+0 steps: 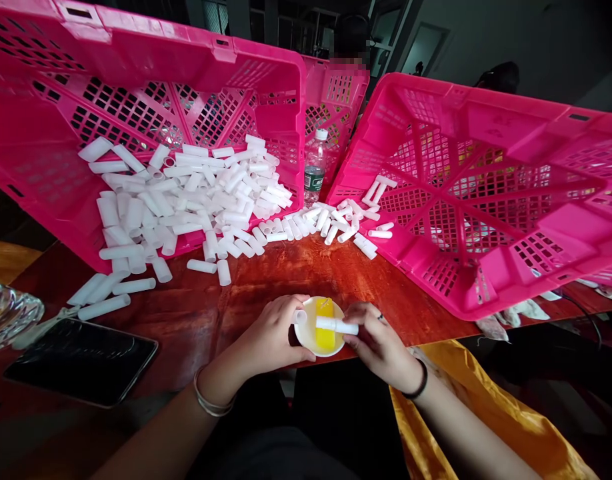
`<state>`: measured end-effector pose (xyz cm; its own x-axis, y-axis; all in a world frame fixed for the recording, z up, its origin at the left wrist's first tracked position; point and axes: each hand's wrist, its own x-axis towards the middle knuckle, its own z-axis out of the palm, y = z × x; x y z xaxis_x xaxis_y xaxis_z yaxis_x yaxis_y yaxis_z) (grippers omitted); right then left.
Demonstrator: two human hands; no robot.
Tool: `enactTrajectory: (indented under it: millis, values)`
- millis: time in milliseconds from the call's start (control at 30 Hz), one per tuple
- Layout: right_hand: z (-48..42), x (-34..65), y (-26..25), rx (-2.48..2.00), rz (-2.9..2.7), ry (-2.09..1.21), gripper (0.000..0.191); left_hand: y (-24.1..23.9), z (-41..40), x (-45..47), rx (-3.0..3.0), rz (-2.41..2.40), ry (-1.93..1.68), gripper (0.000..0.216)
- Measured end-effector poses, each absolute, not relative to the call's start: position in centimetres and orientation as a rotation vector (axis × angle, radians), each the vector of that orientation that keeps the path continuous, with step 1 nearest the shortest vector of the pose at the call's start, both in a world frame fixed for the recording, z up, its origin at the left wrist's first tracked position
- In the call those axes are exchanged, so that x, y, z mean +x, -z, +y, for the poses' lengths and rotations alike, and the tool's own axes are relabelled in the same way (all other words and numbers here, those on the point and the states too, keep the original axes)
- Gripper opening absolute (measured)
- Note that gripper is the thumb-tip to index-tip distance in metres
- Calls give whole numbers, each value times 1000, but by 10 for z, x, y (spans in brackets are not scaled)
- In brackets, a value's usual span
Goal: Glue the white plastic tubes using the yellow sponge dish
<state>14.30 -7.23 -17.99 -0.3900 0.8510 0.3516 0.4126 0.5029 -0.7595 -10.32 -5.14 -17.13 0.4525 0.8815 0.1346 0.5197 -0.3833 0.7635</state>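
Note:
Near the table's front edge is a small white bowl (309,338) with a yellow block (325,340) in it, perhaps a sponge. My left hand (279,331) is closed around a short white plastic tube (300,317) at the bowl's left side, its thumb by the rim. Between the fingers of my right hand (379,340) is a narrower white tube (339,326), held level over the yellow block and pointing left. The two tubes are apart. Whether the narrower tube touches the block I cannot tell.
A pink basket (31,133) on its side spills a heap of white tubes (186,193) onto the table (286,267). Another pink basket (486,107) tilts at the right, thinner tubes at its mouth. A bottle (315,170) stands between them. A phone (81,360) lies left.

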Motion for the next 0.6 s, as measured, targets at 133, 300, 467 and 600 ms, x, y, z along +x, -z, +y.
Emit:
enactTrajectory:
  millis: [133,300,467,600]
  values:
    - [-73,142,180,-1164,-1881,-913,17,172,-51,-104,2043,1152,-706,73]
    - [-71,146,180,-985,-2052,-582,13,172,-50,-105,2037,1142,-710,75]
    - [-73,145,179,-1130,-1855,-1028,26,172,-49,-106,2056,1135,-681,76]
    - [-74,145,181,-1099,-2010,-608,13,170,-48,-106,2077,1135,-628,73]
